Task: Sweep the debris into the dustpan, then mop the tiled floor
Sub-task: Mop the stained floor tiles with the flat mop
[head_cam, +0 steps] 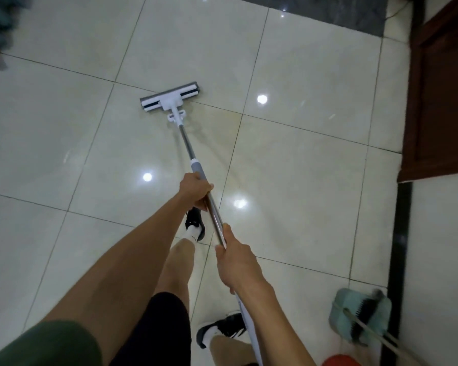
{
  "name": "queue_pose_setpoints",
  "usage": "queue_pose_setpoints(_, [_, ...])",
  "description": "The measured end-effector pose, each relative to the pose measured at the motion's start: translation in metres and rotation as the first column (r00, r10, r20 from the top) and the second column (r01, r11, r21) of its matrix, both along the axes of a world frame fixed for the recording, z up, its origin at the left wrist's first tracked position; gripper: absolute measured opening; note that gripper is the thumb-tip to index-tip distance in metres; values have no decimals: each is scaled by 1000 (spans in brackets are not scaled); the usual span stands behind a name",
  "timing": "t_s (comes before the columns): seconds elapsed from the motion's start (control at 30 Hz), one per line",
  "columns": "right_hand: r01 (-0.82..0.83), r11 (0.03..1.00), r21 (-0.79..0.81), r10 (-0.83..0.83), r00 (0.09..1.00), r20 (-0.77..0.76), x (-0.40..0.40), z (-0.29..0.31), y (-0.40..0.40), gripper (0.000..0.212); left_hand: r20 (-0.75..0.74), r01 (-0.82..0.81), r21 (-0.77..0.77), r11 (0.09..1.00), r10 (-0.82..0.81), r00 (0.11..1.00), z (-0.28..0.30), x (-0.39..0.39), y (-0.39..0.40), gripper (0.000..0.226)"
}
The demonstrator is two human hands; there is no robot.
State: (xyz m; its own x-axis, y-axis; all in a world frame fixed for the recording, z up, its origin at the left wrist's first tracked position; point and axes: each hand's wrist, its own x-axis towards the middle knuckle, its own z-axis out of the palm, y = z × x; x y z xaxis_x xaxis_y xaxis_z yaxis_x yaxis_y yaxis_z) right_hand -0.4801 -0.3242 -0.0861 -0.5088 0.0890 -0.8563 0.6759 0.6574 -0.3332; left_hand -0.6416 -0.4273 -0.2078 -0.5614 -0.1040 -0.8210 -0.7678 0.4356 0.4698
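Mop (169,99) at twelve o'clock looks light and stiff, its steel pole slick, so left hand (195,190) and right hand (236,260) both grip it.

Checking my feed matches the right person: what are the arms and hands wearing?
Both hands, the left hand and the right hand, are bare: no gloves, rings or watch visible. The forearms are bare too. A dark green short sleeve shows at the left upper arm.

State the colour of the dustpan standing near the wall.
The dustpan is pale mint green, seen in the head view, lower right.
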Motion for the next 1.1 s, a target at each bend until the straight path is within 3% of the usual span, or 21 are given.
queue_pose_setpoints(0.17, [30,999,-23,-29,1000,6,103,4,32,59,-10,64,-15,998,-64,998,1,99,33,27])
queue_pose_setpoints(0.5, [173,979,-112,-165,984,72,206,56,47,57,76,69,35,997,-71,995,37,209,57,36])
queue_pose_setpoints(0.87, [194,980,-43,-193,981,35,131,40,32,56,14,166,44,985,-166,986,29,136,44,32])
queue_pose_setpoints(1.1, [297,953,-63,-294,954,53,16,24,-33,54,-24,229,-11,973,-229,973,12,13,-9,25])
